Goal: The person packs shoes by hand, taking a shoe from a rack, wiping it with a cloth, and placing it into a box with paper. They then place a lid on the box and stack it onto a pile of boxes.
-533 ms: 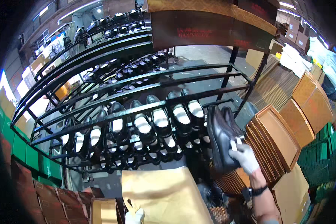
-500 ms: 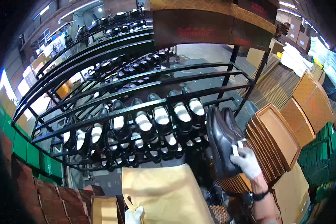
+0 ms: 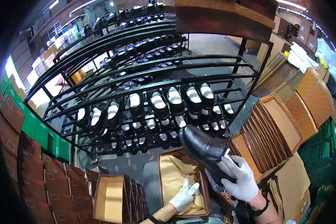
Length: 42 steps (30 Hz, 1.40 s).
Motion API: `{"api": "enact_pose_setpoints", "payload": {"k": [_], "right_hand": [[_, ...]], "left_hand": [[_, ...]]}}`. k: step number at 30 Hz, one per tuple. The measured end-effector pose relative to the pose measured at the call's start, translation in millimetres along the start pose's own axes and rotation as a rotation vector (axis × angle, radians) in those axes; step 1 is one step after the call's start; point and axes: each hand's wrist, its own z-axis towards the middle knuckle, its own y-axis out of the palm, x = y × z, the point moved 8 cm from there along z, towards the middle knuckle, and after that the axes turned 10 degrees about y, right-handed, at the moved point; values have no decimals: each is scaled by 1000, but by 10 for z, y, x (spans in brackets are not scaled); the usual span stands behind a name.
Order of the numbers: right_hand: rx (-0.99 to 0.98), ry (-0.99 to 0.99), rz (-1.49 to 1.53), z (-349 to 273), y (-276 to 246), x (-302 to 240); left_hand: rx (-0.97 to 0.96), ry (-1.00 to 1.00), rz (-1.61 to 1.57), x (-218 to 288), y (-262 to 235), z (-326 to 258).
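Note:
My right hand (image 3: 244, 179), in a white glove, grips a pair of black leather shoes (image 3: 203, 145) at the heel end, toes tilted up and to the left. One shoe mostly hides the other. To its left stands an open shoebox (image 3: 161, 186) lined with tan wrapping paper (image 3: 171, 170). My left hand (image 3: 184, 195), gloved too, lies inside this box on the paper with its fingers spread and nothing held. The shoes are above the box's right side, apart from the left hand.
A black metal rack (image 3: 153, 87) with rows of black shoes stands ahead. Nested empty boxes (image 3: 109, 198) and stacked brown cartons (image 3: 58, 183) are at the left. Brown box lids (image 3: 276, 123) lean at the right, near green folded boxes (image 3: 317, 156).
The tan paper, raised in front of me before, now lies in the shoebox with my left hand on it. My right hand has brought the shoes leftward and tilted them over toward the box.

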Motion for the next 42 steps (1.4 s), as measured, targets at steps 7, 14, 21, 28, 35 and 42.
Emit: {"api": "enact_pose_setpoints", "payload": {"k": [7,14,21,28,35,42], "right_hand": [[112,-49,-27,58,-17,-253],[141,-195,1,-149,234,-699],[-310,-135,365,69,393,-669],[-256,-163,117,149,540,-730],[-168,-589,-292,174,712,-688],[-605,123,217,342,824,-480]], "left_hand": [[16,-118,-380,1049,-215,212],[599,351,-1248,1620,-789,589],[142,-6,-1514,1188,-713,365],[410,-279,-1374,921,-674,161],[418,-137,-1040,1128,-736,189],[452,-113,-1011,1193,-593,165]]}}
